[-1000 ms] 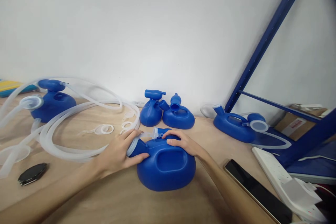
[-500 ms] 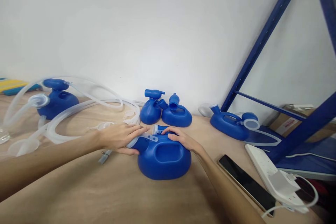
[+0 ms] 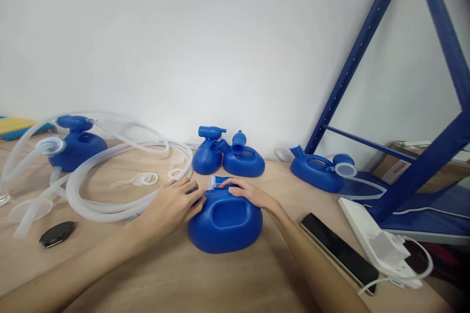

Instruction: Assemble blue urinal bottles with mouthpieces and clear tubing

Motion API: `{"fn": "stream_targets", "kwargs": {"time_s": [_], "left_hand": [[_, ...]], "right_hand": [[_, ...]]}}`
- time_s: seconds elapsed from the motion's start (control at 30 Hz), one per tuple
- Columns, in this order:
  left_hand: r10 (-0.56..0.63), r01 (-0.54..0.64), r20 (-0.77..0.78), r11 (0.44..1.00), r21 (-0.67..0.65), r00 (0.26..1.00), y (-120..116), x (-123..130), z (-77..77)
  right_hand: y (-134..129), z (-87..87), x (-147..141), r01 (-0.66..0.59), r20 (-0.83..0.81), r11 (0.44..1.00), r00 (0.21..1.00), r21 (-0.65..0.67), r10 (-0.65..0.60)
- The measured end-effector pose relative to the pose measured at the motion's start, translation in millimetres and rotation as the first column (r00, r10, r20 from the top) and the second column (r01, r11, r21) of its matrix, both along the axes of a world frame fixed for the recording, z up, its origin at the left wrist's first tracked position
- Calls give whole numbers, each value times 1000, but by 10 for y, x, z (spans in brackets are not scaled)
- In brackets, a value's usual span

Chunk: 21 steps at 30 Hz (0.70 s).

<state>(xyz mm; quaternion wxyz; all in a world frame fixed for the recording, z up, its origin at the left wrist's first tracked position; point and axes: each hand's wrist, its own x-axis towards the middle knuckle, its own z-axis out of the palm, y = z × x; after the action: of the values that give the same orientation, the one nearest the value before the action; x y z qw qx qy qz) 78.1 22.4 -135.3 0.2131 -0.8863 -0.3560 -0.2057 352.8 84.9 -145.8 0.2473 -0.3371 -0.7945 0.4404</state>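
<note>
Since the previous frame, the left hand has gone from lying flat over the spout to bending its fingers there, and the arm has uncovered a dark, roundish object.

That object lies on the table, left of the left hand. Right of the right hand are a phone and a white power strip.

Between both hands sits the near blue jug. The right hand grips its top, narrowly closed, beside a clear-rimmed blue neck. The left hand's curled fingers touch its left shoulder; whether they pinch anything is hidden.

Beyond the left hand lie white rings and coiled clear tubing, with a left blue jug behind. Two blue jugs stand beyond the right hand, and a right blue jug farther right, near the blue rack.
</note>
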Motion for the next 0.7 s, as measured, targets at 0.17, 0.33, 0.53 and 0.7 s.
{"fn": "stream_targets", "kwargs": {"time_s": [0.17,0.33,0.53,0.7], "left_hand": [[8,-2,54,993,-115,999,-3,35,14],[61,-53,59,988,-142,996,21,82,34],[56,-54,6,978,-202,998,45,107,57],[75,-62,55,975,-213,996,8,103,62]], "right_hand": [[-37,37,-3,13,3,999,1000,-40,-13],[-32,38,2,19,12,998,1000,-53,-18],[-19,25,10,18,17,999,1000,-52,-17],[-25,24,4,11,5,998,1000,-60,-11]]}}
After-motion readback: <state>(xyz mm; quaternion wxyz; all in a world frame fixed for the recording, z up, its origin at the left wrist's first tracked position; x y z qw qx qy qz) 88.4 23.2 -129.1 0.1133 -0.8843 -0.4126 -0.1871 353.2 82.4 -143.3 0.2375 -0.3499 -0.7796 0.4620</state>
